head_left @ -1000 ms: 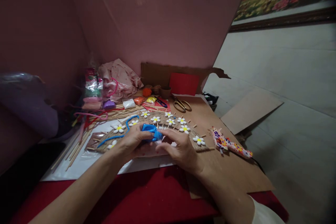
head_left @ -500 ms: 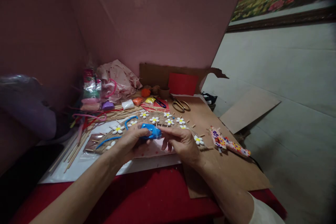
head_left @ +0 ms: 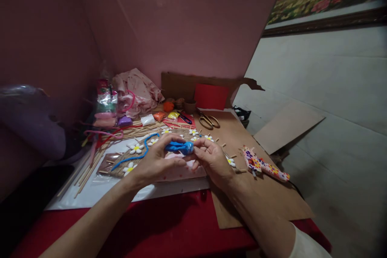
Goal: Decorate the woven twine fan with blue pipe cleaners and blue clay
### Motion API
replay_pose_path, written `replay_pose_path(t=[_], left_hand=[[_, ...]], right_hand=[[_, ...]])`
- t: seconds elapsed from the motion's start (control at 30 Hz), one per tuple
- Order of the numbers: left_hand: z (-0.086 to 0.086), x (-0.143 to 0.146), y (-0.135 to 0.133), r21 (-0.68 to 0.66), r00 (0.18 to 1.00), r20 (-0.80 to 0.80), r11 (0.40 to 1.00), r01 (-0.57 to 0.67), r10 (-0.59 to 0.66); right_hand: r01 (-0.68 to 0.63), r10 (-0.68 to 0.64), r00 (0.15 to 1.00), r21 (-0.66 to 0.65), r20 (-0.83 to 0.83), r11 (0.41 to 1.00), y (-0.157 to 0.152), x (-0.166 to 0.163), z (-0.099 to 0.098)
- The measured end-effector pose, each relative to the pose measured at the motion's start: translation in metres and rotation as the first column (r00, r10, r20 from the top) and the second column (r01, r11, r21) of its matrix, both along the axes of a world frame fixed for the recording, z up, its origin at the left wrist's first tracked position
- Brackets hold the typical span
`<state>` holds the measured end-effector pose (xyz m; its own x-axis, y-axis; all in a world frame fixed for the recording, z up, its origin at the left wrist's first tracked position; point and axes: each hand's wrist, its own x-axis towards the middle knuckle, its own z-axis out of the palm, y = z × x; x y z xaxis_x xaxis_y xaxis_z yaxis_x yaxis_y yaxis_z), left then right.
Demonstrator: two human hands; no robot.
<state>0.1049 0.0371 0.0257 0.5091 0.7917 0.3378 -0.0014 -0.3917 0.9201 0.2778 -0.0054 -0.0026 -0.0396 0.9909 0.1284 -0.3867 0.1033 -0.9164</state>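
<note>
A small blue clay packet (head_left: 179, 147) is gripped from both sides a little above the table. My left hand (head_left: 157, 160) closes round its left end, and my right hand (head_left: 211, 158) pinches its right end with thumb and fingers. Beneath them lies a woven arc-shaped mat (head_left: 121, 165) decorated with white and yellow flowers (head_left: 136, 148) and short sticks. A blue pipe cleaner (head_left: 142, 152) curves across the mat's left part.
A flower-patterned glue gun (head_left: 263, 165) lies on the brown cardboard sheet (head_left: 266, 197) at right. Gold scissors (head_left: 208, 121), coloured clay packets (head_left: 159, 116), a small pot (head_left: 190, 106) and a bag sit at the back. Bamboo sticks (head_left: 90, 165) lie at left.
Both hands lifted the blue packet slightly and brought it more level; my right hand went from resting over the mat to pinching the packet's right end.
</note>
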Motion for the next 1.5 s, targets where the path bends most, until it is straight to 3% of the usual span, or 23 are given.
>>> replay_pose_path(t=[0.1,0.2,0.37,0.43,0.6,0.8,0.97,1.13,1.27,1.4,1.5], left_hand=[[-0.003,0.0009,0.0039,0.033,0.994,-0.011,0.994,-0.105,0.105],[-0.0035,0.0021,0.0053,-0.129,0.995,0.018,0.987,-0.098,0.101],[-0.0041,0.0017,0.005,-0.249,0.994,0.089,0.968,-0.041,0.065],[-0.0056,0.001,0.0057,-0.278,0.995,0.084,0.96,-0.03,0.056],[-0.0085,0.0004,0.0069,-0.319,0.997,0.071,0.948,-0.016,0.041],[-0.0086,0.0016,0.0054,-0.357,0.997,0.072,0.934,-0.011,0.039],[-0.007,-0.0006,0.0061,-0.397,0.996,0.089,0.917,0.039,-0.004],[-0.0026,-0.0061,0.006,-0.407,0.992,0.064,0.904,0.13,-0.113],[-0.0013,-0.007,0.0053,-0.483,0.975,0.012,0.852,0.2,-0.222],[-0.0059,-0.0037,0.0071,-0.496,0.987,0.054,0.854,0.157,-0.151],[-0.0091,-0.0018,0.0093,-0.464,0.997,0.063,0.883,0.076,-0.053]], right_hand=[[-0.039,0.039,0.999,0.013,-0.006,0.999,-0.0019,0.0004,0.0025],[-0.024,0.019,0.997,0.062,0.077,0.998,-0.0046,-0.0009,0.0052],[0.214,-0.273,0.919,0.222,0.283,0.951,-0.0077,-0.004,0.0022],[0.247,-0.328,0.879,0.257,0.345,0.934,-0.008,-0.0041,0.0005],[0.136,-0.223,0.874,0.222,0.432,0.965,-0.008,-0.0026,0.0001],[0.14,-0.236,0.877,0.246,0.419,0.959,-0.0086,-0.004,0.003],[0.132,-0.198,0.903,0.192,0.382,0.972,-0.0093,-0.0062,0.007],[0.116,-0.162,0.924,0.149,0.347,0.982,-0.0083,-0.0046,0.0047],[0.099,-0.133,0.939,0.119,0.318,0.988,-0.0066,-0.0057,0.0004],[0.156,-0.2,0.94,0.173,0.275,0.973,-0.0056,-0.0083,-0.0021],[0.205,-0.296,0.889,0.275,0.35,0.939,-0.0091,-0.009,-0.0006]])
